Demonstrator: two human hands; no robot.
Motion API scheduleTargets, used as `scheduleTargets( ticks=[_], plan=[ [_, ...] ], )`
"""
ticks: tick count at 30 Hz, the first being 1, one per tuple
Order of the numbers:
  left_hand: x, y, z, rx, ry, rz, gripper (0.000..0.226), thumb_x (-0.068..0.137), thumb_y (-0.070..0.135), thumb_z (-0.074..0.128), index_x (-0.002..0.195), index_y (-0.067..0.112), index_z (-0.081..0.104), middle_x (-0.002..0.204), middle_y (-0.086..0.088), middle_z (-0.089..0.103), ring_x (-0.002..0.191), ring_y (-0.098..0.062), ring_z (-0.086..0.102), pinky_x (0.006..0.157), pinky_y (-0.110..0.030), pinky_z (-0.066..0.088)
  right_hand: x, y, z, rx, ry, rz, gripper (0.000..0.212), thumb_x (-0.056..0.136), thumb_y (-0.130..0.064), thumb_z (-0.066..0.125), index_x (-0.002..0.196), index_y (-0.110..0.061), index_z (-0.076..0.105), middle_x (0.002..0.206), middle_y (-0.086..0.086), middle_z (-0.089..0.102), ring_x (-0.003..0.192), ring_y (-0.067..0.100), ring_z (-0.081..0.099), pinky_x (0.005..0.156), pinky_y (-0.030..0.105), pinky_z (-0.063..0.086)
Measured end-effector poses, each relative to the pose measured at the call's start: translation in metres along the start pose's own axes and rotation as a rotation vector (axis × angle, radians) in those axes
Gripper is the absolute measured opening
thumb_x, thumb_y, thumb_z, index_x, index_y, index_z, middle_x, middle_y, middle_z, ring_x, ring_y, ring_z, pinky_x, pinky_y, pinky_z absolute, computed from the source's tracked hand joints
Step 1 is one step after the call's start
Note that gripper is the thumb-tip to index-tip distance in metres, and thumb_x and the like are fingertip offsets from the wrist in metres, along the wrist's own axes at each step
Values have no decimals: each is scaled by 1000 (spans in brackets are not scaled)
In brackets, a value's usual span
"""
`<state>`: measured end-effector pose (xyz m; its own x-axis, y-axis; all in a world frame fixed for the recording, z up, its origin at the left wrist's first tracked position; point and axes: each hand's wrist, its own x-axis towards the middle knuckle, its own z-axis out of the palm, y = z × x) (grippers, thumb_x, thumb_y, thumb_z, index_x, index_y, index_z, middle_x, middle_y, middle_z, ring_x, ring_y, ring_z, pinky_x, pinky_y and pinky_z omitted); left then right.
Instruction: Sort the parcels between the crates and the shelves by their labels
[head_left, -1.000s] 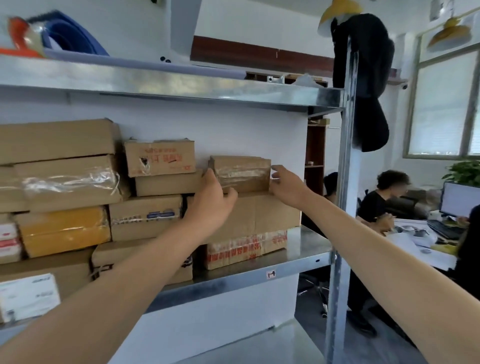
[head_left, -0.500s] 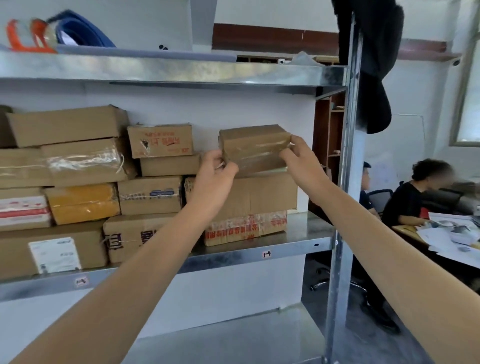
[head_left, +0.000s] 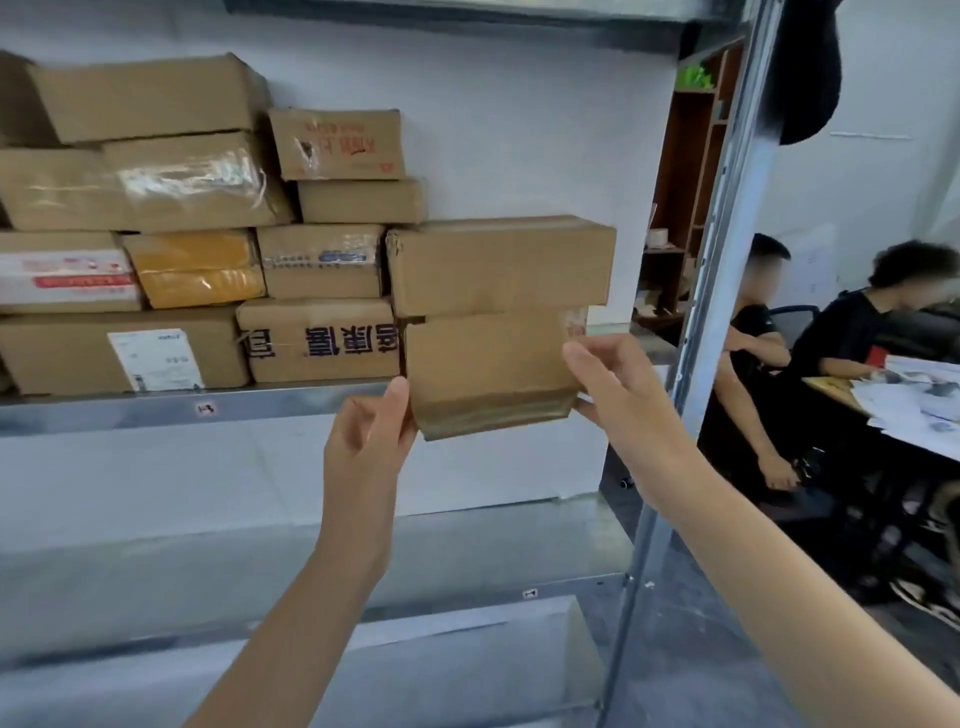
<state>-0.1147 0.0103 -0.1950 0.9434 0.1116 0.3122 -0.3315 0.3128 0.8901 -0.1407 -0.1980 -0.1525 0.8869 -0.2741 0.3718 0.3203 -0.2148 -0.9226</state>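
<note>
Plainly, no label can be made out on the small brown parcel (head_left: 488, 374), which is held up between both hands in front of the shelf edge (head_left: 130, 410); only a band of glossy tape is seen along its lower end. Its left edge is pinched by the thumb and curled fingers of the left hand (head_left: 371, 431), and its right edge is gripped by the right hand (head_left: 618, 395), thumb on the near face. Both forearms are stretched up and forward. Just above the hands a large plain box (head_left: 498, 265) is stacked. Left of the left hand, big dark blue characters are printed on a carton (head_left: 317, 340), and further left a white shipping label (head_left: 156, 358) is stuck on a long box, its text too small to read. Higher up, blurred red print is seen on a dented box (head_left: 340, 143)
</note>
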Motion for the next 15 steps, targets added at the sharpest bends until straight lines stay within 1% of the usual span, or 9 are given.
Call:
scheduleTargets(
  ticks=[2, 3, 5, 7, 8, 9, 11, 13, 15],
  plan=[
    [-11, -17, -18, 40, 65, -67, 43, 71, 63, 71, 67, 24, 54, 92, -5, 65, 108, -25, 65, 105, -35, 46, -12, 17, 15, -21, -10, 65, 20, 95, -41, 61, 102, -23, 56, 104, -10, 61, 103, 12, 60, 98, 40, 50],
    [-15, -22, -27, 76, 100, -79, 43, 69, 65, 72, 66, 25, 56, 89, 0, 66, 104, -21, 66, 104, -34, 46, -16, 25, 22, -33, -17, 86, 20, 94, -39, 62, 103, -22, 56, 103, -11, 61, 101, 13, 60, 95, 38, 52],
    [-21, -31, -46, 123, 153, -87, 39, 67, 64, 75, 74, 27, 65, 90, 6, 69, 103, -14, 66, 101, -33, 47, -22, 38, 37, -58, -41, 119, 25, 93, -38, 64, 111, -22, 57, 108, -10, 62, 101, 12, 61, 91, 33, 52],
    [-26, -35, -64, 148, 186, -88, 32, 73, 57, 77, 91, 30, 72, 97, 11, 72, 104, -10, 67, 99, -31, 49, -28, 49, 53, -87, -78, 143, 35, 94, -40, 63, 123, -21, 57, 116, -7, 61, 104, 12, 61, 90, 29, 52],
    [-28, -35, -74, 171, 194, -91, 29, 78, 52, 76, 99, 33, 73, 101, 14, 73, 103, -6, 67, 97, -30, 49, -30, 55, 61, -95, -100, 143, 36, 94, -40, 62, 125, -22, 57, 119, -5, 60, 104, 10, 61, 86, 22, 51],
    [-30, -35, -82, 203, 190, -94, 27, 82, 48, 75, 105, 35, 72, 104, 17, 72, 101, -1, 67, 95, -28, 49, -31, 60, 68, -104, -121, 137, 32, 95, -39, 61, 124, -25, 57, 121, -4, 59, 101, 6, 61, 79, 14, 49],
    [-34, -34, -97, 254, 164, -86, 21, 88, 42, 71, 108, 37, 72, 108, 20, 72, 100, 5, 66, 89, -22, 47, -36, 69, 84, -119, -154, 118, 26, 96, -35, 60, 122, -32, 56, 122, -5, 56, 96, -3, 59, 66, 5, 46],
    [-37, -35, -107, 293, 167, -71, 14, 92, 34, 67, 105, 36, 73, 107, 22, 72, 100, 7, 65, 83, -13, 46, -40, 79, 96, -116, -187, 88, 31, 96, -28, 63, 126, -32, 55, 120, -5, 56, 97, -3, 59, 65, 3, 45],
    [-39, -37, -115, 341, 203, -61, 13, 94, 28, 65, 102, 36, 72, 104, 23, 72, 98, 8, 64, 74, -5, 47, -42, 86, 104, -124, -216, 59, 32, 94, -22, 66, 122, -33, 55, 113, -11, 61, 100, 1, 60, 67, 5, 47]
  ],
)
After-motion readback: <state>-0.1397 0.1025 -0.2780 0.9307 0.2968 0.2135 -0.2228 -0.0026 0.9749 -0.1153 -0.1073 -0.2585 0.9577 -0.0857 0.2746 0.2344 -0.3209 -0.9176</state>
